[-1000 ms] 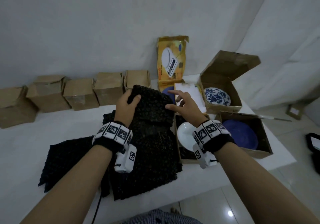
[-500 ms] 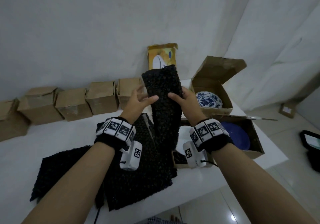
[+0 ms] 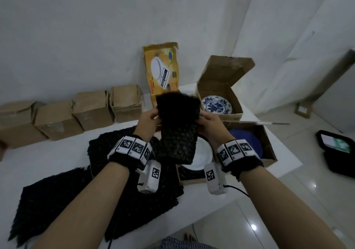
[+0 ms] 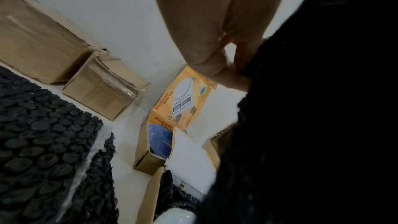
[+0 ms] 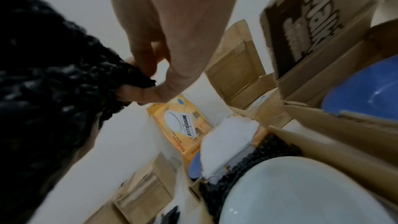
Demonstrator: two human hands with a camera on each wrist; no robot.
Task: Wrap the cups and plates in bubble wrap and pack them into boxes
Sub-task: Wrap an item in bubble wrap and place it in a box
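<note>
I hold a sheet of black bubble wrap (image 3: 177,127) up in the air over the table, hanging down. My left hand (image 3: 151,118) pinches its left edge (image 4: 247,77) between thumb and fingers. My right hand (image 3: 206,120) pinches its right edge (image 5: 137,77). Under the sheet a white plate (image 3: 201,154) lies on black wrap inside an open box (image 3: 190,177). A dark blue plate (image 3: 247,143) lies in the open box (image 3: 269,146) to the right. A blue-and-white patterned plate (image 3: 216,104) lies in the far open box (image 3: 228,94). More black bubble wrap (image 3: 76,196) is spread on the white table (image 3: 48,156).
Several shut cardboard boxes (image 3: 92,110) line the wall at the back left. An orange kitchen-scale box (image 3: 163,73) leans against the wall; a blue plate (image 4: 160,140) shows in its lower part. A black case (image 3: 338,152) lies on the floor at right.
Both hands have lifted the bubble wrap sheet off the pile on the table. It has gone from lying draped to hanging free between my two hands, over the white plate.
</note>
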